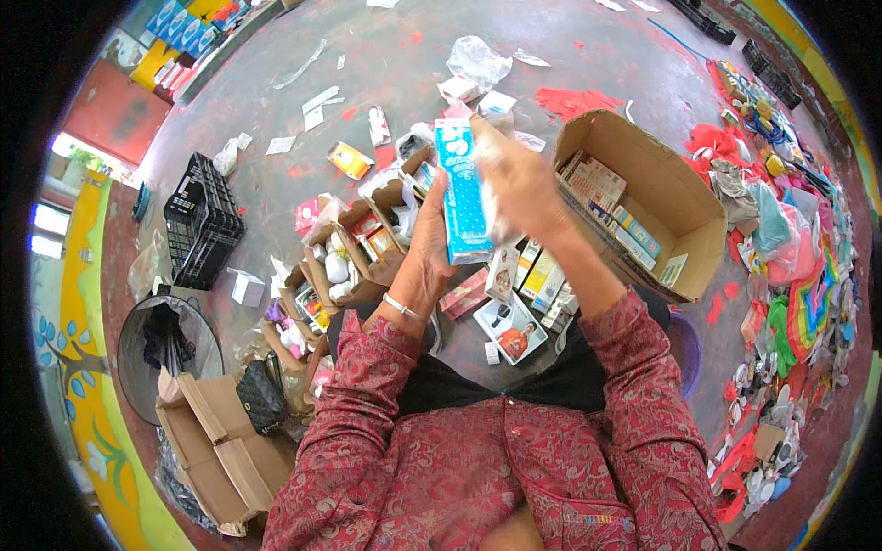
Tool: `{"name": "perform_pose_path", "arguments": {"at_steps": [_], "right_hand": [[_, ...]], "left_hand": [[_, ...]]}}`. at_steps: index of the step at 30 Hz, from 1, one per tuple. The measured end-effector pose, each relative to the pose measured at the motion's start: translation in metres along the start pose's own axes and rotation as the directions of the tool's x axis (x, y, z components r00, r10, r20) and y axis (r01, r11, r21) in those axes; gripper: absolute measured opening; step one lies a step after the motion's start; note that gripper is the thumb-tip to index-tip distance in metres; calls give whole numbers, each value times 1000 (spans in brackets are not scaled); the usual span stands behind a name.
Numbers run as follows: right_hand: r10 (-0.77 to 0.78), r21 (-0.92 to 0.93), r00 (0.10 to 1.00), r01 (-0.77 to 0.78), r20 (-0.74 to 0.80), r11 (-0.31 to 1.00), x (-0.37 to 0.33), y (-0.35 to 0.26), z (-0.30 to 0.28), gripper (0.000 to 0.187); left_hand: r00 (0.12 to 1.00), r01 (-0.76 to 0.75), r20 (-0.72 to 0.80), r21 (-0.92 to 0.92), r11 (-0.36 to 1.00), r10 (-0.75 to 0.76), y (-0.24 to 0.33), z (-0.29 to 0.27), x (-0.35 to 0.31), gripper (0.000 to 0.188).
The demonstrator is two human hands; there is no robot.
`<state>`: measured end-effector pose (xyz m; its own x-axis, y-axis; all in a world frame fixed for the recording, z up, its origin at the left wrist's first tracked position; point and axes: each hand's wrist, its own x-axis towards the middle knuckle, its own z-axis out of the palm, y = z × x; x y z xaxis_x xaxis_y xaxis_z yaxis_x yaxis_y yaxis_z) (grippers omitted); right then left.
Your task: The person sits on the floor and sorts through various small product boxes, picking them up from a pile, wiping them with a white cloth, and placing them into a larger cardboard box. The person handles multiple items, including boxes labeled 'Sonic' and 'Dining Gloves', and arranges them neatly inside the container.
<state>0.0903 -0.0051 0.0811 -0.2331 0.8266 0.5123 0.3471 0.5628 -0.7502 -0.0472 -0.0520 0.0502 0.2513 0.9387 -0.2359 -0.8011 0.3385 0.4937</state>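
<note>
My left hand [430, 228] grips a tall light-blue box [467, 197] with white patterning by its left side, thumb along the front. The box stands upright in front of my lap. At its right edge my right hand [524, 179] is closed and smeared by motion, around a blurred white cloth-like piece [494, 216]. Below the box, between my legs, lie a pink box [464, 294], a white pack with a picture of a person [511, 331] and several small cartons [542, 280].
To the right stands a large open cardboard box [689, 216] holding small cartons. Small filled boxes [354, 248] line the left, beyond them a black crate [197, 220] and a mesh basket [170, 335]. A colourful heap of goods [781, 266] runs along the right wall.
</note>
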Motion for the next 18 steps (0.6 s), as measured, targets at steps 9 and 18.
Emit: {"name": "perform_pose_path", "arguments": {"at_steps": [9,18], "right_hand": [[-524,-305,837,463,-159,832,-21,-24,1,13],[-380,-370,923,375,64,850,-30,-2,14,9]], "left_hand": [[961,-272,-15,-236,933,276,17,22,8,63],[971,-229,-10,-334,914,240,38,-24,6,57]]}}
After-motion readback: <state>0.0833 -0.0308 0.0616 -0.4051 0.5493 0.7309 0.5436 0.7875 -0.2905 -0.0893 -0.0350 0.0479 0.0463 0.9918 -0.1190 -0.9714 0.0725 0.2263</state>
